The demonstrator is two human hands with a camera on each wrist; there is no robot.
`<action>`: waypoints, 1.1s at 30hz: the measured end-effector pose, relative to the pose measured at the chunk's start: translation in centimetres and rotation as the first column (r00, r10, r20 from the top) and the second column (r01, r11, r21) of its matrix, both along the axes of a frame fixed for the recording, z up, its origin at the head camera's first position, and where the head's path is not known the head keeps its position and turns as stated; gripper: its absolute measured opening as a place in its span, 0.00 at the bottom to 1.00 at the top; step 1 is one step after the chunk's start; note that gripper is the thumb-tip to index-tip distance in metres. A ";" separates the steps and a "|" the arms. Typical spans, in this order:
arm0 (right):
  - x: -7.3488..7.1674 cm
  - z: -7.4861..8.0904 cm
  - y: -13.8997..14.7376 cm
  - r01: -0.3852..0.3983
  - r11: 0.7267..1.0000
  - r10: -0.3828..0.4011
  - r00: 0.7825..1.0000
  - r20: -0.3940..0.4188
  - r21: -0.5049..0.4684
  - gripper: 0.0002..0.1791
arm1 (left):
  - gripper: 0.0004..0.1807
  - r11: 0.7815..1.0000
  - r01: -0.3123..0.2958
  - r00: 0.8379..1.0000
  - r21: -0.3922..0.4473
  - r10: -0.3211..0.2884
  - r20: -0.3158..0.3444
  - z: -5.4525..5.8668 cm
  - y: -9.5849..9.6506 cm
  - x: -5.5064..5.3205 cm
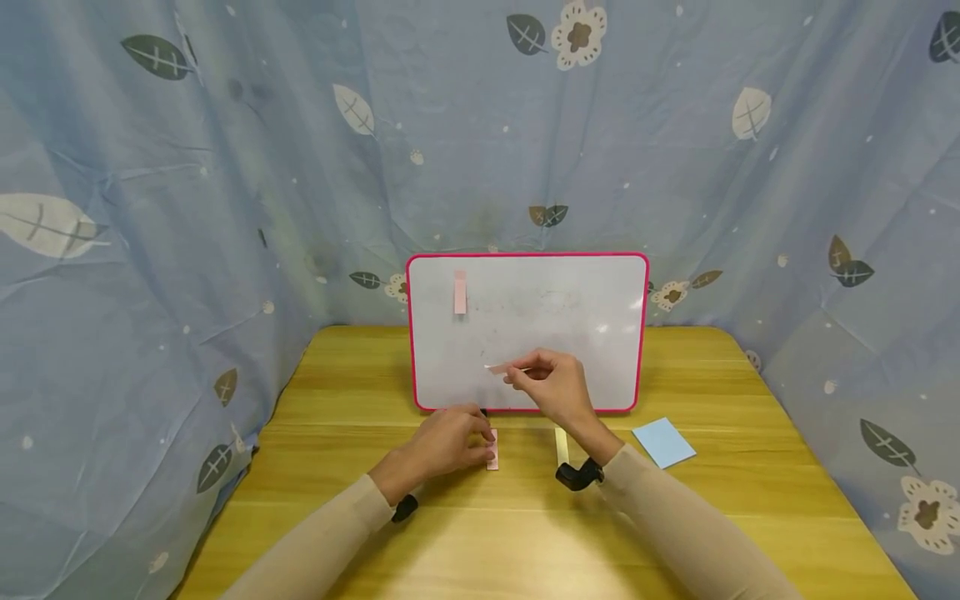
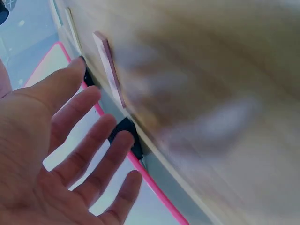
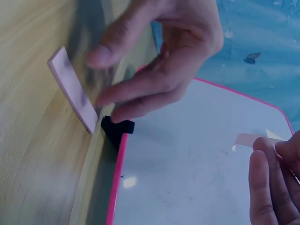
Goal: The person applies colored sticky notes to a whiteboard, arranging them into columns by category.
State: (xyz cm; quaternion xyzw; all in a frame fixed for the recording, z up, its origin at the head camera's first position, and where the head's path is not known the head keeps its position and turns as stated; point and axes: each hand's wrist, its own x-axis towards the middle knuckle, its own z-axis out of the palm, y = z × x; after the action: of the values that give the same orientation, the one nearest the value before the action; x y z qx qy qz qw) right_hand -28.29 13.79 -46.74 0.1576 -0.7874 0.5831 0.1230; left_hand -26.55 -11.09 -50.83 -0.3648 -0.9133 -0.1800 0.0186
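My right hand pinches a pink sticky-note strip between thumb and fingertips, in front of a pink-framed whiteboard. The strip's free end curls a little in the right wrist view. Low by the board's bottom edge is my left hand, its fingers loosely spread with nothing held. Beside its fingertips a narrow pad of pink sticky notes lies on the table; the left wrist view shows this pad just past the thumb. Another pink strip hangs vertically at the board's upper left.
A narrow yellow pad lies under my right forearm, partly covered by it. Right of that is a square blue sticky-note pad. Black feet hold the whiteboard's lower edge on the wooden table. A patterned curtain surrounds the table.
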 end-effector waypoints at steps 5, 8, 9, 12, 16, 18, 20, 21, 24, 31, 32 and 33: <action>-0.1 0.0 0.0 -0.008 1.000 0.008 0.999 -0.046 -0.010 0.03 | 0.07 0.996 -0.049 0.999 0.077 0.049 0.004 0.5 -0.2 -0.4; -0.2 0.0 0.1 -0.010 1.000 0.009 0.997 -0.071 -0.018 0.03 | 0.07 0.990 -0.066 0.998 0.124 0.067 -0.005 1.0 -0.3 -0.6; -0.2 0.0 0.1 -0.012 1.000 0.010 0.997 -0.077 -0.022 0.03 | 0.07 0.987 -0.076 0.997 0.142 0.077 -0.003 1.2 -0.4 -0.7; -0.3 0.1 0.3 -0.008 0.999 0.004 0.995 -0.101 -0.036 0.03 | 0.08 0.975 -0.098 0.993 0.199 0.109 -0.044 1.7 -0.5 -1.1; -0.4 0.5 0.4 -0.002 0.999 -0.004 0.991 -0.133 -0.046 0.03 | 0.12 0.952 -0.125 0.978 0.280 0.165 -0.124 2.4 -0.7 -1.8; -0.3 0.7 0.3 -0.003 0.999 -0.005 0.990 -0.139 -0.054 0.03 | 0.13 0.938 -0.127 0.970 0.322 0.185 -0.157 2.9 -1.0 -2.1; -0.3 0.8 0.2 -0.009 0.998 0.000 0.990 -0.142 -0.067 0.04 | 0.14 0.925 -0.133 0.957 0.355 0.214 -0.198 3.3 -1.4 -2.4; -0.3 0.8 0.1 -0.010 0.997 0.000 0.990 -0.142 -0.073 0.04 | 0.14 0.919 -0.140 0.950 0.370 0.230 -0.213 3.5 -1.5 -2.6; -0.4 0.8 -0.1 -0.016 0.996 0.002 0.989 -0.148 -0.093 0.04 | 0.15 0.896 -0.158 0.923 0.414 0.283 -0.261 4.0 -2.0 -3.0; -0.6 0.9 -0.8 -0.030 0.993 0.006 0.981 -0.195 -0.117 0.04 | 0.20 0.838 -0.215 0.865 0.502 0.401 -0.300 5.2 -2.7 -4.3; -0.6 1.0 -1.0 -0.033 0.992 0.009 0.979 -0.204 -0.118 0.05 | 0.21 0.832 -0.227 0.858 0.507 0.417 -0.300 5.4 -2.8 -4.5; -0.6 1.0 -1.1 -0.036 0.992 0.010 0.977 -0.212 -0.118 0.05 | 0.22 0.825 -0.239 0.849 0.512 0.433 -0.302 5.6 -2.9 -4.6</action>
State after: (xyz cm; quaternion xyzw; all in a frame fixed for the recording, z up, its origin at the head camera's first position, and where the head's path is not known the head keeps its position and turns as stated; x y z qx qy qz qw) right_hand -28.94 12.68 -45.70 0.2201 -0.7313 0.6110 0.2085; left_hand -31.20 -13.97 -45.26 -0.2086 -0.8713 -0.3033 0.3244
